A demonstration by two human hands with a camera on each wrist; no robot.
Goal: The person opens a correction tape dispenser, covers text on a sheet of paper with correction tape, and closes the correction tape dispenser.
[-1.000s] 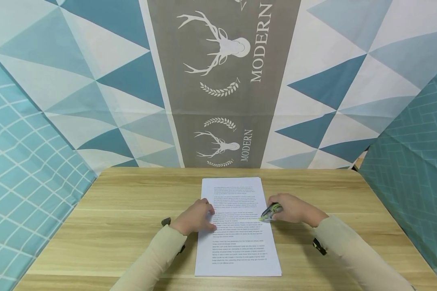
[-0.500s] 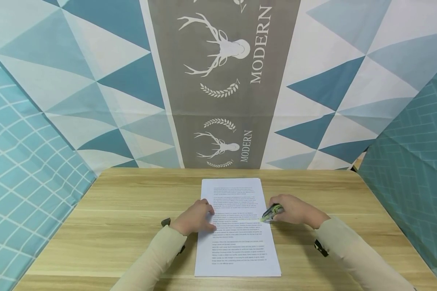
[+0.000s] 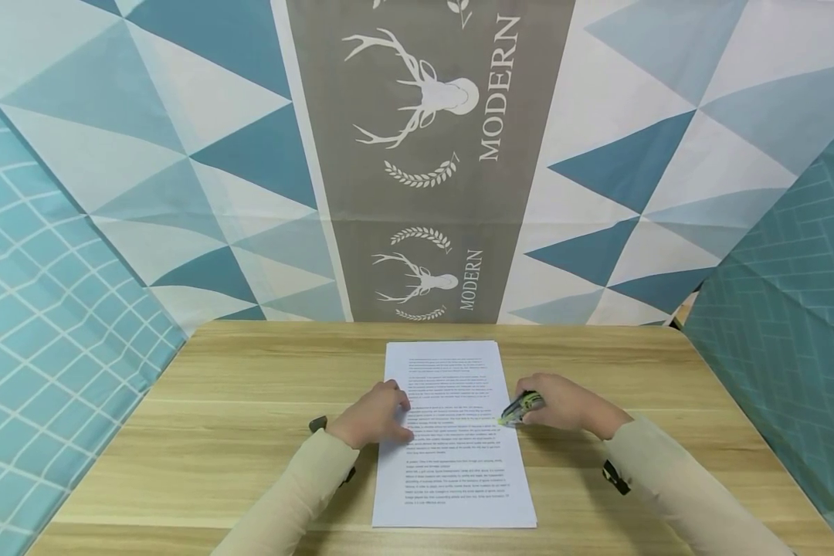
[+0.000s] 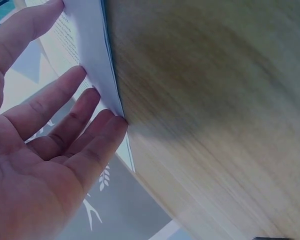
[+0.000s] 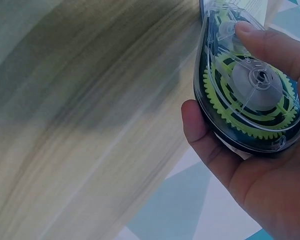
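A stack of printed white paper [image 3: 452, 483] lies in the middle of the wooden table. My left hand [image 3: 371, 415] rests on its left edge; in the left wrist view the fingertips [image 4: 119, 125] touch the sheets with the fingers loosely bent. In my right hand [image 3: 563, 401] I grip a correction tape dispenser [image 3: 523, 407], its tip at the right end of a text line near the page's right edge. The right wrist view shows the dispenser's clear case and green gear wheel [image 5: 255, 95], with my thumb on top. Its tip is hidden there.
Wooden tabletop [image 3: 250, 401] extends on both sides of the paper. Behind it hangs a patterned cloth [image 3: 417, 193] with deer heads and triangles. Blue cloths hang at the left and right sides.
My right hand has shifted very slightly to the right with the correction tape dispenser. The left hand and the paper stay in place.
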